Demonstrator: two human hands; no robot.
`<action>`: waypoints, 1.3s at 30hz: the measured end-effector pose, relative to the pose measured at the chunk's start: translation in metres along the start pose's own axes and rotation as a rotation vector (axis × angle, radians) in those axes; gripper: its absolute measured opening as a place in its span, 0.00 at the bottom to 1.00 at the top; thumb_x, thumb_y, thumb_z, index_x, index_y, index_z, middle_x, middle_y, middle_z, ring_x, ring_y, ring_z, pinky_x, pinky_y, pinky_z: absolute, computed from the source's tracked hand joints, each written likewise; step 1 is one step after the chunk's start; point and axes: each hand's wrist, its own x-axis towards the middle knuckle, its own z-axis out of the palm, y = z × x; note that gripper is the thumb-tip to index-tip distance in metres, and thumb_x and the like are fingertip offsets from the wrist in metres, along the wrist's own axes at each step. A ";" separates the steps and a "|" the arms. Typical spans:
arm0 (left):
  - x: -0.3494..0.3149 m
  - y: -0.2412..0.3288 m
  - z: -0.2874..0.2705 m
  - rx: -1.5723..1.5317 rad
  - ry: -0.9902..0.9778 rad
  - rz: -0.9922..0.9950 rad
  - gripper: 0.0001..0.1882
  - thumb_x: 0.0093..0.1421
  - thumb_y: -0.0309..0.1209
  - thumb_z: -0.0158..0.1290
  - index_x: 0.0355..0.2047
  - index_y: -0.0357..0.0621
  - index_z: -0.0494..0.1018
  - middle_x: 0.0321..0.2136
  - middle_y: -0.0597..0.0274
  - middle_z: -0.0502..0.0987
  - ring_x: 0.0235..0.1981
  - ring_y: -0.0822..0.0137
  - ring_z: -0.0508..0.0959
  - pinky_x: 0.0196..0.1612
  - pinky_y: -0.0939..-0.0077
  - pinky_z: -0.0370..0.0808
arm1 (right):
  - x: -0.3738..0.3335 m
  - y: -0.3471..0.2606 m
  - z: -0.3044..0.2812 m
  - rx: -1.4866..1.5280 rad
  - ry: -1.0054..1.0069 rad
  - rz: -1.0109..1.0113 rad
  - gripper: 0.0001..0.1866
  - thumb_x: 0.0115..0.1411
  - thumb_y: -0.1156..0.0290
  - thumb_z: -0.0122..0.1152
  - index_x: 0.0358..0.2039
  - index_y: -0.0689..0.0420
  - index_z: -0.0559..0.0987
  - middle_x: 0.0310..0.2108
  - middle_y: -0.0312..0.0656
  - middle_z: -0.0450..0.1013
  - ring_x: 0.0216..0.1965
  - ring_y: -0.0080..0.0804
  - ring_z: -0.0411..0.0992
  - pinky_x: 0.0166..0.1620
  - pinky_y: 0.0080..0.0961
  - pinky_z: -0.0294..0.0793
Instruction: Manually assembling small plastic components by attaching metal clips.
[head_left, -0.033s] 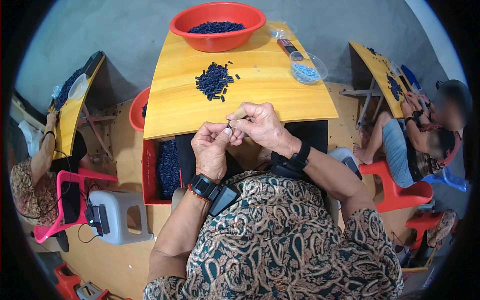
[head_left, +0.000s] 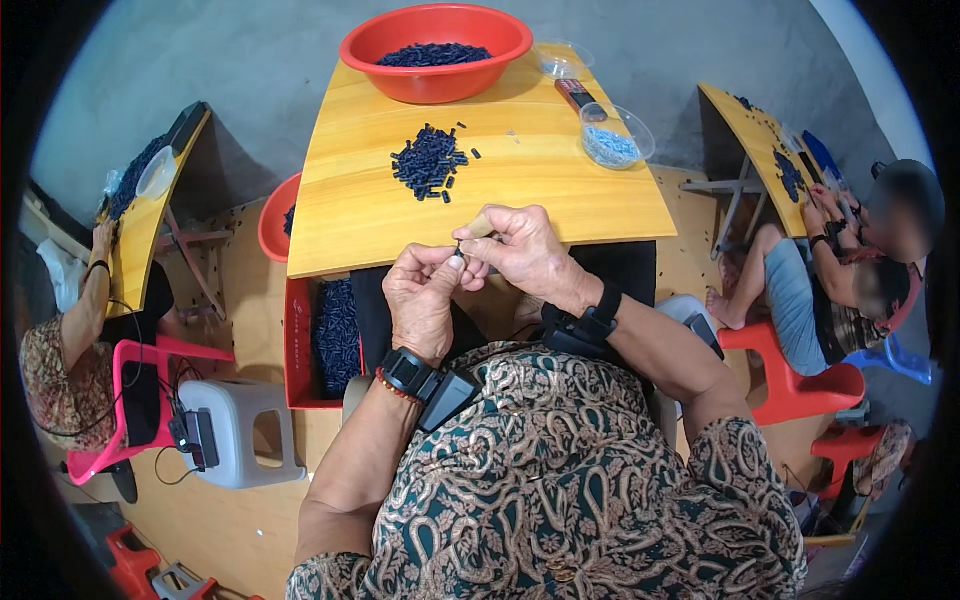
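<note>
My left hand (head_left: 422,300) and my right hand (head_left: 525,257) meet just off the near edge of the table, fingertips together. Thumb and fingers of the left pinch a small dark cylindrical piece (head_left: 459,251), mostly covered by the fingertips. At its upper end the right thumb and forefinger are closed as well; whether they grip the piece itself or something tiny on it is hidden. Beyond the hands lies a heap of short dark blue cylindrical pieces (head_left: 428,160), a few of them strewn around it.
A red basin (head_left: 435,88) of similar pieces stands at the table's (head_left: 340,220) far end. At right are a clear tub (head_left: 640,130) of light-blue bits and a dark box (head_left: 578,98). A red crate (head_left: 297,350) sits below left. People work at tables on both sides.
</note>
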 end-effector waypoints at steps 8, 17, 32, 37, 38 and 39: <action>0.001 0.000 -0.003 0.022 -0.012 0.025 0.03 0.61 0.17 0.52 0.34 0.35 0.70 0.30 0.51 0.79 0.29 0.65 0.81 0.33 0.75 0.81 | -0.004 0.004 -0.003 -0.033 -0.046 -0.027 0.05 0.62 0.79 0.58 0.37 0.67 0.78 0.28 0.38 0.76 0.28 0.18 0.75 0.33 0.15 0.78; 0.005 0.007 -0.007 -0.116 -0.059 -0.102 0.03 0.61 0.19 0.52 0.36 0.36 0.71 0.30 0.52 0.79 0.29 0.65 0.81 0.33 0.74 0.81 | -0.005 -0.006 -0.007 0.014 -0.114 0.035 0.11 0.60 0.80 0.59 0.44 0.67 0.76 0.32 0.40 0.75 0.30 0.19 0.75 0.36 0.16 0.77; 0.005 0.009 -0.012 -0.194 0.005 -0.310 0.06 0.62 0.26 0.51 0.39 0.41 0.74 0.33 0.64 0.78 0.34 0.71 0.77 0.39 0.74 0.76 | -0.001 -0.009 0.001 -0.740 -0.112 -0.361 0.15 0.50 0.75 0.60 0.39 0.68 0.75 0.31 0.53 0.71 0.34 0.49 0.73 0.39 0.37 0.74; 0.004 0.007 -0.009 -0.174 0.036 -0.348 0.07 0.63 0.27 0.52 0.41 0.41 0.74 0.35 0.64 0.78 0.36 0.71 0.78 0.41 0.73 0.76 | -0.002 -0.005 0.000 -0.796 -0.116 -0.396 0.12 0.49 0.76 0.58 0.35 0.67 0.74 0.29 0.53 0.70 0.34 0.50 0.73 0.38 0.39 0.74; 0.004 0.006 -0.011 -0.168 0.030 -0.357 0.07 0.63 0.28 0.52 0.41 0.41 0.73 0.36 0.64 0.78 0.36 0.70 0.78 0.41 0.72 0.76 | -0.002 -0.005 0.000 -0.784 -0.119 -0.380 0.11 0.49 0.76 0.58 0.34 0.67 0.74 0.28 0.53 0.70 0.34 0.50 0.73 0.38 0.40 0.74; 0.004 0.005 -0.012 -0.162 0.023 -0.365 0.08 0.63 0.28 0.52 0.42 0.42 0.73 0.36 0.63 0.78 0.36 0.70 0.78 0.41 0.72 0.76 | -0.002 -0.006 0.000 -0.773 -0.123 -0.364 0.11 0.49 0.75 0.58 0.33 0.67 0.74 0.28 0.53 0.70 0.34 0.51 0.73 0.38 0.40 0.74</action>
